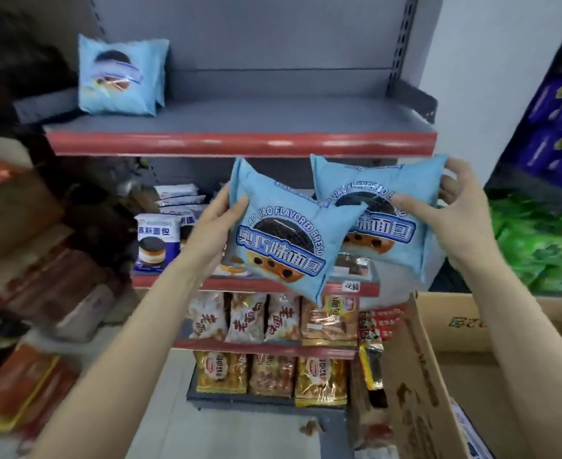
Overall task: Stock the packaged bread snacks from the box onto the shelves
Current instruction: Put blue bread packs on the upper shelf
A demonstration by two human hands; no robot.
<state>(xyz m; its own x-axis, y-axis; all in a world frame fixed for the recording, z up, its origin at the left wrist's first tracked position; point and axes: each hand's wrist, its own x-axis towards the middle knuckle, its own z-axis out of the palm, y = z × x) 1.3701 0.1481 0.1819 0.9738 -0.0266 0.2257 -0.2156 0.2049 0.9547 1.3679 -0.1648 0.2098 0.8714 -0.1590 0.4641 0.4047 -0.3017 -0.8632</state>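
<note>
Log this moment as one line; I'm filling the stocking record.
left hand grips blue bread pack | right hand grips second pack | top shelf holds matching packs | box lower right

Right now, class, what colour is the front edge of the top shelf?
Red, on the top shelf's front edge; the head view, the only one, shows it.

Two light-blue bread packs (274, 233) were held up, one in each hand. Two more blue packs (119, 76) were counted on the top shelf (240, 140). One cardboard box (491, 346) was seen.
</note>
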